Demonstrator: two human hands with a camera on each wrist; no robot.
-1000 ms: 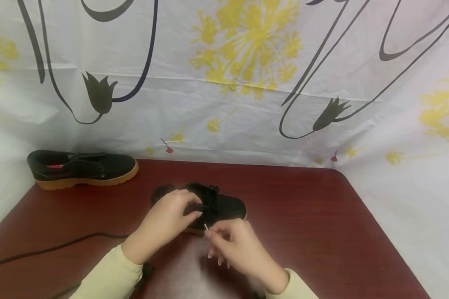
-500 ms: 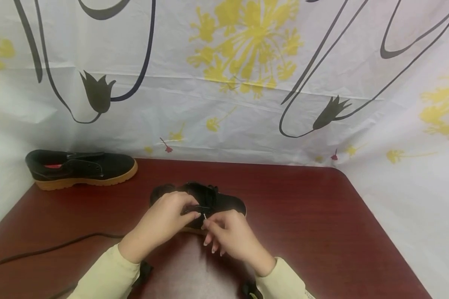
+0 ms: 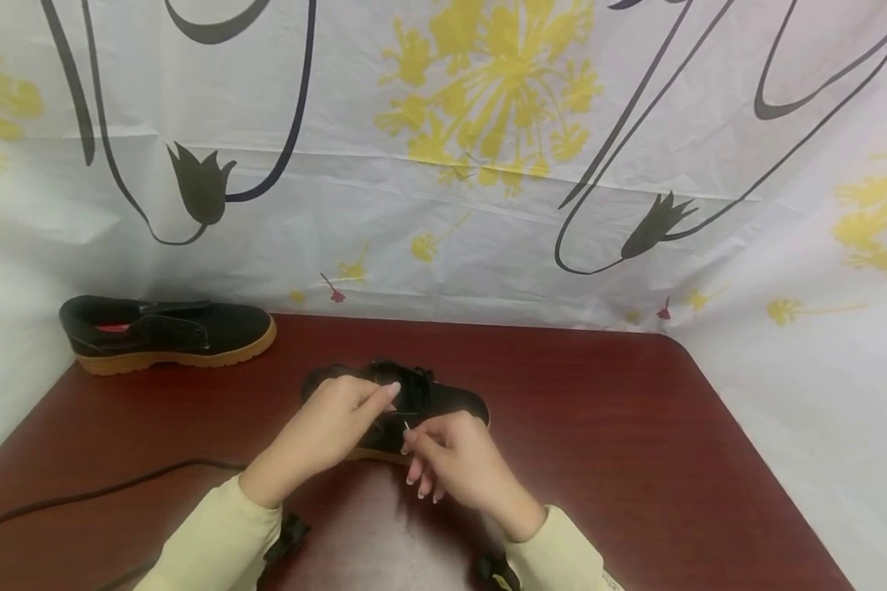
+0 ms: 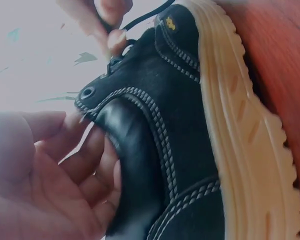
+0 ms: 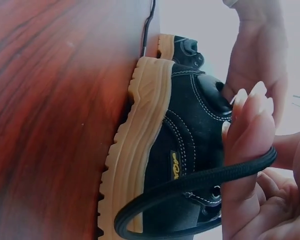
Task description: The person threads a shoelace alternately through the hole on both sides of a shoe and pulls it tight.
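A black shoe [image 3: 447,404] with a tan sole lies in the middle of the dark red table [image 3: 599,427]. My left hand [image 3: 383,400] holds its eyelet flap near the tongue; in the left wrist view the fingers [image 4: 85,160] curl against the flap below an eyelet [image 4: 87,92]. My right hand [image 3: 411,443] pinches the black shoelace [image 5: 190,182] close to its tip [image 3: 406,427], right beside the eyelets. The lace loops across my right fingers [image 5: 245,135] in the right wrist view. The shoe's near side is hidden behind both hands.
A second black shoe [image 3: 166,332] with a tan sole stands at the table's back left. A dark cable [image 3: 103,492] runs over the left front of the table. A flower-printed white sheet [image 3: 443,164] hangs behind and along the right side.
My right hand has moved up and closer to the shoe, carrying the lace tip to the eyelets. My left fingers have shifted slightly higher on the flap.
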